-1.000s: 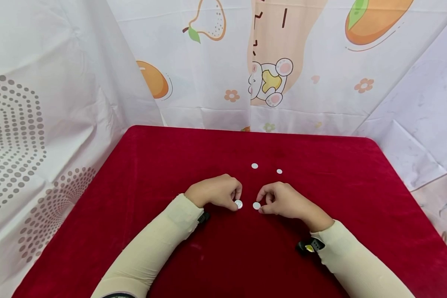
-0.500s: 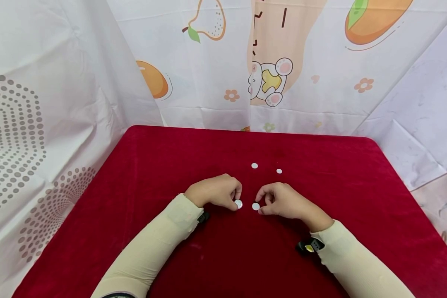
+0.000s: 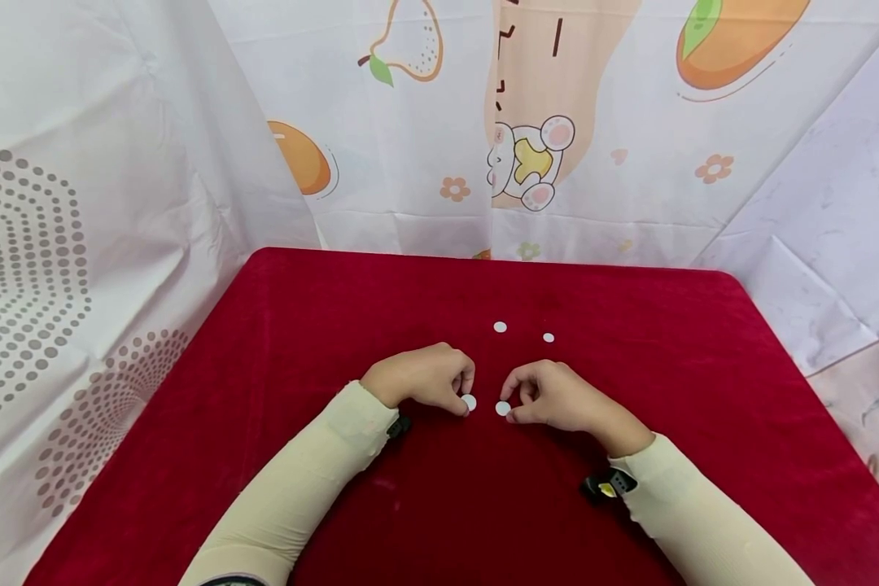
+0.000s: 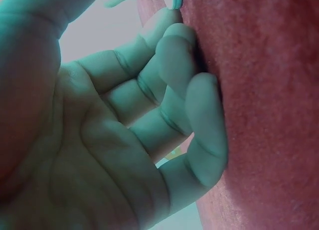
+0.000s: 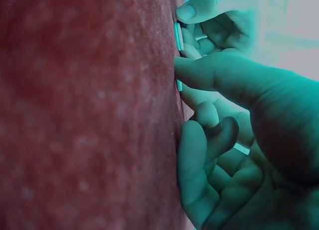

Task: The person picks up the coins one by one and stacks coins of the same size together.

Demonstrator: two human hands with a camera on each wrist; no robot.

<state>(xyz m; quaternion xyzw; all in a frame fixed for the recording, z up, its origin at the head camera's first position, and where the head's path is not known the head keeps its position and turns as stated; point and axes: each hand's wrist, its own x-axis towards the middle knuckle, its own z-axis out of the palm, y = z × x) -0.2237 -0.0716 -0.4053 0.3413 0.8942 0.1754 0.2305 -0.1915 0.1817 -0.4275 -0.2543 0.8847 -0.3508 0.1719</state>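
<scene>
My left hand [image 3: 426, 378] rests low over the red cloth, its thumb and index finger at the edge of a small white round disc [image 3: 470, 402]. Seen edge-on in the right wrist view, this disc [image 5: 178, 36] has a line along its rim, like layers. Facing it, my right hand [image 3: 554, 395] pinches a second white disc [image 3: 503, 408] between thumb and index finger. A short gap parts the two discs, both flat at the cloth. The other fingers of both hands are curled under. In the right wrist view the thumb partly hides the second disc [image 5: 180, 85].
Two more white discs lie farther back on the red cloth [image 3: 337, 317], one left [image 3: 500, 326] and a smaller one right [image 3: 548, 337]. A printed white curtain [image 3: 410, 163] hangs behind the table, with more sheets at both sides.
My right hand and its disc have shifted very slightly left and nearer to me. The left hand and the two far discs stay about where they were.
</scene>
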